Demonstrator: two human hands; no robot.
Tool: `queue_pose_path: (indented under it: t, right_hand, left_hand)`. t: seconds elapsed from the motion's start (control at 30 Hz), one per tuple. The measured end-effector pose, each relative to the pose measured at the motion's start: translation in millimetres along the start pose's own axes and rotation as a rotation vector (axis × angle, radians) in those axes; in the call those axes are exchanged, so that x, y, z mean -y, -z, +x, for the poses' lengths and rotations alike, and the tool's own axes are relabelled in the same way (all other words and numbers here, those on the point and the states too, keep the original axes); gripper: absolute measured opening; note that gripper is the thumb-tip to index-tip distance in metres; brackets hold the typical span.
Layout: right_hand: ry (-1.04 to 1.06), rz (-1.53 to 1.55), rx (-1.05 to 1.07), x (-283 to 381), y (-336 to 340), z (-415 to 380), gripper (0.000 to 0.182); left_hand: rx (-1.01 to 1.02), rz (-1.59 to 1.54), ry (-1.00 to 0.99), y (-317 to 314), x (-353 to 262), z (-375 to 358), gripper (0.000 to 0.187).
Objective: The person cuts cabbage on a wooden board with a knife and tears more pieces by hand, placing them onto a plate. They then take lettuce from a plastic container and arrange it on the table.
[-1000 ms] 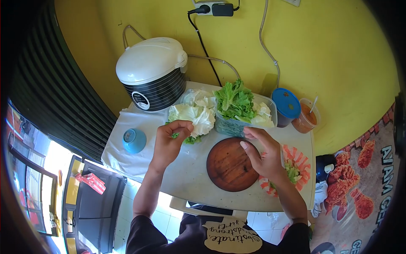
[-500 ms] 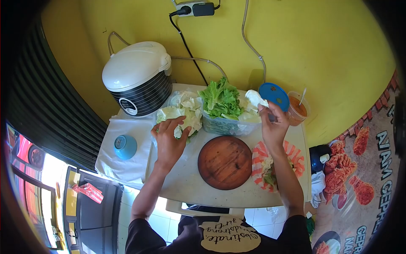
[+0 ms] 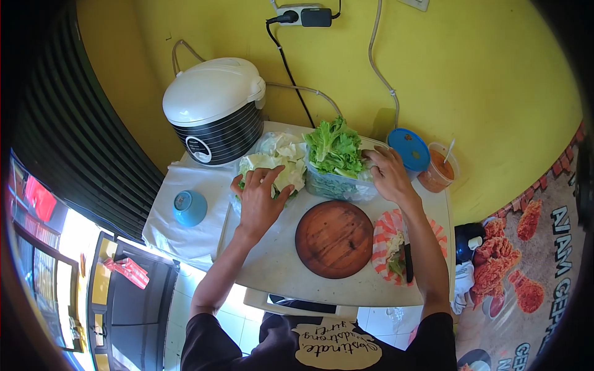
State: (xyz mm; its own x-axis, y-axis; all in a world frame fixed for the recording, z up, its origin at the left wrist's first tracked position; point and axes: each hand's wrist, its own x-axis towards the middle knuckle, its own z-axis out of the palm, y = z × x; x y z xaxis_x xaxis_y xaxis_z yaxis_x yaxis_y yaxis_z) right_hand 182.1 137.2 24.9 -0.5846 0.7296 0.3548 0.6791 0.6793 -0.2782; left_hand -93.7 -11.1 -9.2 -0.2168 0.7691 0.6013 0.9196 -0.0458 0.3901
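Note:
My left hand [image 3: 260,201] is over a heap of pale cabbage leaves [image 3: 272,167] in a clear bag, its fingers apart and their tips at the leaves. At the right end of a clear plastic box [image 3: 337,187], my right hand [image 3: 391,176] reaches over the rim with fingers stretched out; the fingertips are partly hidden among the contents. Green lettuce [image 3: 334,147] stands up out of that box. In front of it lies a round wooden board [image 3: 334,239]. Red-and-white striped paper [image 3: 387,235] holds shredded vegetables, with a dark handle-like strip [image 3: 408,263] beside them, partly behind my right forearm.
A rice cooker [image 3: 213,111] stands at the back left. An upturned blue bowl [image 3: 189,208] is on white cloth at the left. Behind my right hand are a blue lid [image 3: 409,150] and a tub of orange sauce [image 3: 439,168] with a spoon. A yellow wall [image 3: 495,80] bounds the back.
My right hand has lowered from above the box to its right end, and the white cabbage piece it held no longer shows in its fingers. My left hand stays at the cabbage. The view has shifted slightly.

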Motion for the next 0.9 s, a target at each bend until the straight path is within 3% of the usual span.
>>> queue_pose_path:
  t: [0.07, 0.13, 0.17, 0.23, 0.33, 0.47, 0.53, 0.73, 0.8, 0.9]
  right_hand:
    - [0.034, 0.064, -0.041, -4, -5, -3, 0.041]
    - [0.058, 0.174, -0.293, 2, -11, -9, 0.043]
    - [0.060, 0.174, -0.290, 5, -12, -14, 0.043]
    - [0.128, 0.251, -0.501, 15, -9, -26, 0.042]
    - [0.190, 0.287, -0.560, 40, 7, -51, 0.042]
    - [0.209, 0.394, -0.449, 73, 12, -76, 0.038]
    - [0.119, 0.600, -0.250, 93, 10, -80, 0.039]
    - [0.100, 0.758, -0.111, 102, -11, -82, 0.033]
    - [0.096, 0.747, -0.076, 102, -6, -85, 0.030]
    - [0.128, 0.759, -0.072, 99, -13, -87, 0.027]
  left_hand:
    - [-0.003, -0.004, -0.011, -5, -1, 4, 0.038]
    - [-0.004, -0.007, -0.023, -12, -1, 9, 0.033]
    - [-0.002, 0.019, -0.029, -16, 0, 12, 0.027]
    - [-0.005, 0.045, -0.033, -17, 2, 13, 0.021]
    - [-0.065, 0.026, -0.061, -12, -1, 11, 0.014]
    - [0.004, -0.258, 0.055, 10, -25, -3, 0.012]
    - [0.073, -0.415, 0.064, 18, -41, -9, 0.013]
    - [0.152, -0.533, -0.010, 22, -59, -24, 0.012]
    - [0.281, -0.775, 0.076, 15, -48, -29, 0.013]
    - [0.407, -0.882, 0.150, 17, -40, -35, 0.016]
